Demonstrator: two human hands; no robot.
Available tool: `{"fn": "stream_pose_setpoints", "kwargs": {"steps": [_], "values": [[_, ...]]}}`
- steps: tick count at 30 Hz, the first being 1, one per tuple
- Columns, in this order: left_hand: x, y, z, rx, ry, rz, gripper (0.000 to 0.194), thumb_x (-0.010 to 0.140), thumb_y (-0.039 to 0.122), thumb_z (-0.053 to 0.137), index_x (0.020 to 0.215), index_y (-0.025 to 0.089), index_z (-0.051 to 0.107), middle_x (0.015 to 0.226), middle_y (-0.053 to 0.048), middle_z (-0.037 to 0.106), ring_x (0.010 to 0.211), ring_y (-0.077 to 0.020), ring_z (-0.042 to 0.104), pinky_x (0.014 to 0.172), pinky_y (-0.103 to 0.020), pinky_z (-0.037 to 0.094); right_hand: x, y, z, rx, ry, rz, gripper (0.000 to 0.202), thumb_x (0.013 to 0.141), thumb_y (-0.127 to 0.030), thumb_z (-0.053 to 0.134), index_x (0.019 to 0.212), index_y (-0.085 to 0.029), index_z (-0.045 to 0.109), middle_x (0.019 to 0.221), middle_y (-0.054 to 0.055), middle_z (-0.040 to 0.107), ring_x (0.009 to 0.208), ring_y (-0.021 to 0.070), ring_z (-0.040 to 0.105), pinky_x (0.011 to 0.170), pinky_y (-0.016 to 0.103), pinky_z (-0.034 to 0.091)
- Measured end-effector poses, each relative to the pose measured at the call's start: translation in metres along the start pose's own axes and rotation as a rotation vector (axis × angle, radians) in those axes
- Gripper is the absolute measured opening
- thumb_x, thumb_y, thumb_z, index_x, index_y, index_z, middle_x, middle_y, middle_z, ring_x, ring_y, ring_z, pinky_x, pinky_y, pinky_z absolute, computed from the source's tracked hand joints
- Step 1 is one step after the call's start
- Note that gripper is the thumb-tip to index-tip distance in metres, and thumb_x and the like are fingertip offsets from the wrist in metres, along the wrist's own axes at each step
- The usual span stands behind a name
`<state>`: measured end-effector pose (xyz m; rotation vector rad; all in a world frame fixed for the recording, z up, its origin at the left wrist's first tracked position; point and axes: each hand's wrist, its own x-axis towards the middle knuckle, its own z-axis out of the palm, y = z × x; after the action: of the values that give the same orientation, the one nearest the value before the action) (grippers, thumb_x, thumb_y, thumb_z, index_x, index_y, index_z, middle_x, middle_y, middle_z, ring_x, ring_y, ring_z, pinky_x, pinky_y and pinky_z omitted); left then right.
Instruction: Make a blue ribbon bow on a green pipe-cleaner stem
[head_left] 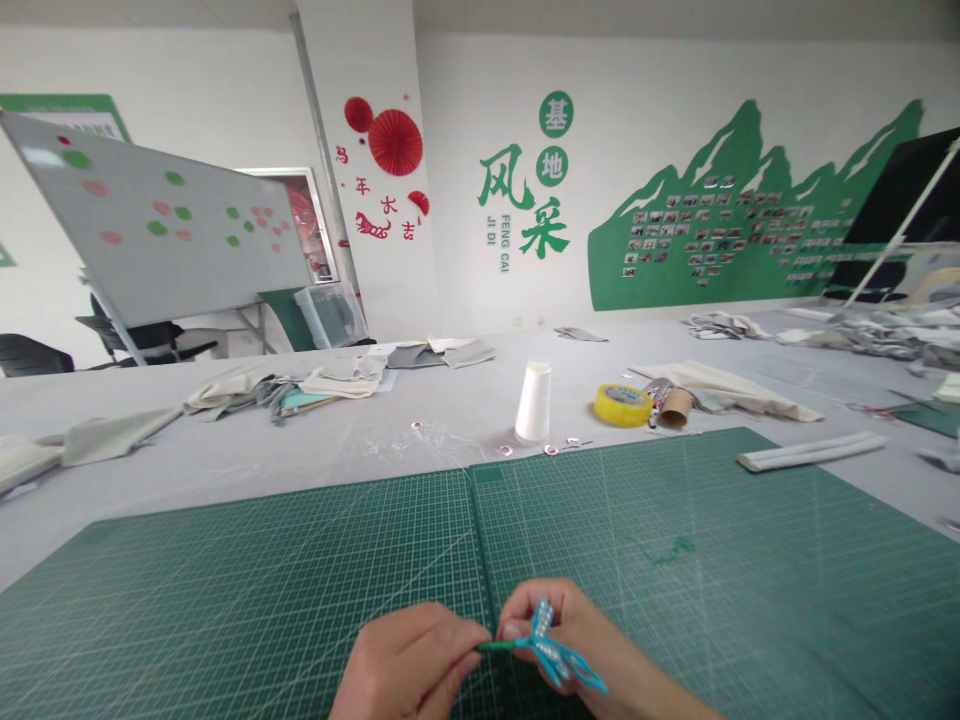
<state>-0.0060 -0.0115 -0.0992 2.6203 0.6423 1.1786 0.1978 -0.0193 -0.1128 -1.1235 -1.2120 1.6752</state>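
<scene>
My left hand (pixel 412 655) is closed, thumb and fingers pinching the end of a short green stem (pixel 496 646). The stem runs right into a blue looped craft flower (pixel 547 650) with rows of small white dots on its petals. My right hand (pixel 574 625) is closed around the flower where stem and petals meet, its fingers partly hidden behind the petals. Both hands are just above the green gridded cutting mats (pixel 337 580), near the seam between them. A loose tangle of green thread (pixel 679 550) lies on the right mat.
Behind the mats stand a white thread cone (pixel 534 402), a yellow tape roll (pixel 622 404) and a brown cardboard tube (pixel 676 408). A folded pale strip (pixel 814 452) lies across the right mat's edge. Grey and beige fabric pieces (pixel 345 377) are spread over the grey table (pixel 247 445).
</scene>
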Motion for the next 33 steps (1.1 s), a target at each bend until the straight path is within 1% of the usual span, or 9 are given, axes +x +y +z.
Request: {"fn": "stream_pose_setpoints", "kwargs": {"steps": [3, 8, 12, 17, 21, 24, 27, 31, 33], "values": [[0.004, 0.003, 0.000, 0.032, 0.001, 0.066, 0.019, 0.097, 0.016, 0.047, 0.099, 0.016, 0.065, 0.070, -0.004, 0.070, 0.058, -0.0143, 0.066, 0.052, -0.021, 0.051, 0.004, 0.001, -0.006, 0.000, -0.027, -0.005, 0.018, 0.065, -0.033, 0.075, 0.062, -0.017, 0.066, 0.054, -0.005, 0.050, 0.052, 0.0092, 0.037, 0.049, 0.023, 0.026], [0.002, 0.000, 0.004, 0.100, 0.010, 0.154, 0.018, 0.097, 0.015, 0.047, 0.097, 0.017, 0.064, 0.068, -0.001, 0.070, 0.051, -0.0130, 0.062, 0.046, -0.022, 0.044, 0.009, 0.008, -0.017, 0.010, -0.090, 0.017, 0.023, 0.064, -0.036, 0.076, 0.064, -0.017, 0.065, 0.052, -0.007, 0.047, 0.046, 0.0076, 0.030, 0.044, 0.023, 0.019], [-0.004, -0.006, 0.011, 0.170, -0.014, 0.176, 0.020, 0.098, 0.017, 0.044, 0.096, 0.019, 0.064, 0.066, 0.001, 0.068, 0.048, -0.0128, 0.057, 0.046, -0.024, 0.037, 0.008, 0.002, -0.019, -0.028, -0.093, -0.006, 0.024, 0.067, -0.038, 0.074, 0.065, -0.017, 0.062, 0.057, -0.006, 0.048, 0.049, 0.0081, 0.029, 0.044, 0.023, 0.019], [-0.009, -0.009, 0.018, 0.262, 0.011, 0.196, 0.027, 0.100, 0.018, 0.039, 0.090, 0.020, 0.063, 0.060, 0.003, 0.065, 0.043, -0.0131, 0.053, 0.043, -0.028, 0.031, 0.005, -0.011, -0.015, -0.184, -0.052, -0.101, 0.025, 0.071, -0.040, 0.069, 0.063, -0.018, 0.058, 0.054, -0.007, 0.041, 0.050, 0.0096, 0.028, 0.047, 0.025, 0.019], [-0.005, -0.005, 0.015, 0.335, 0.015, 0.211, 0.029, 0.101, 0.019, 0.037, 0.088, 0.020, 0.064, 0.057, 0.004, 0.063, 0.041, -0.0133, 0.052, 0.041, -0.028, 0.030, -0.003, -0.022, -0.009, -0.372, 0.047, -0.212, 0.018, 0.073, -0.029, 0.066, 0.060, -0.019, 0.057, 0.052, -0.008, 0.035, 0.051, 0.0109, 0.027, 0.048, 0.027, 0.019], [0.000, -0.002, 0.011, 0.360, 0.009, 0.202, 0.028, 0.099, 0.014, 0.039, 0.089, 0.019, 0.065, 0.059, 0.004, 0.064, 0.041, -0.0134, 0.054, 0.040, -0.027, 0.033, -0.013, -0.029, -0.004, -0.559, 0.147, -0.352, 0.015, 0.076, -0.019, 0.060, 0.061, -0.019, 0.059, 0.056, -0.006, 0.040, 0.054, 0.0121, 0.035, 0.051, 0.027, 0.025], [0.000, -0.002, 0.007, 0.349, 0.004, 0.177, 0.026, 0.095, 0.010, 0.041, 0.093, 0.017, 0.066, 0.063, 0.001, 0.067, 0.045, -0.0139, 0.059, 0.042, -0.025, 0.041, -0.023, -0.032, -0.001, -0.827, 0.169, -0.582, 0.018, 0.083, -0.018, 0.055, 0.066, -0.018, 0.062, 0.059, -0.004, 0.048, 0.054, 0.0120, 0.045, 0.052, 0.025, 0.031], [-0.007, -0.006, 0.003, 0.337, -0.002, 0.140, 0.026, 0.090, 0.006, 0.045, 0.104, 0.013, 0.065, 0.073, -0.004, 0.071, 0.056, -0.0168, 0.065, 0.049, -0.026, 0.051, -0.027, -0.023, 0.002, -1.154, 0.247, -0.956, 0.025, 0.089, -0.016, 0.048, 0.070, -0.018, 0.065, 0.057, -0.001, 0.055, 0.048, 0.0129, 0.051, 0.044, 0.026, 0.033], [-0.010, -0.008, 0.002, 0.337, -0.001, 0.092, 0.027, 0.089, 0.004, 0.048, 0.108, 0.012, 0.065, 0.078, -0.006, 0.071, 0.061, -0.0183, 0.067, 0.053, -0.028, 0.054, -0.026, -0.015, 0.004, -1.315, 0.312, -1.075, 0.029, 0.090, -0.013, 0.046, 0.068, -0.019, 0.064, 0.055, -0.001, 0.056, 0.044, 0.0134, 0.051, 0.042, 0.028, 0.032]]}}
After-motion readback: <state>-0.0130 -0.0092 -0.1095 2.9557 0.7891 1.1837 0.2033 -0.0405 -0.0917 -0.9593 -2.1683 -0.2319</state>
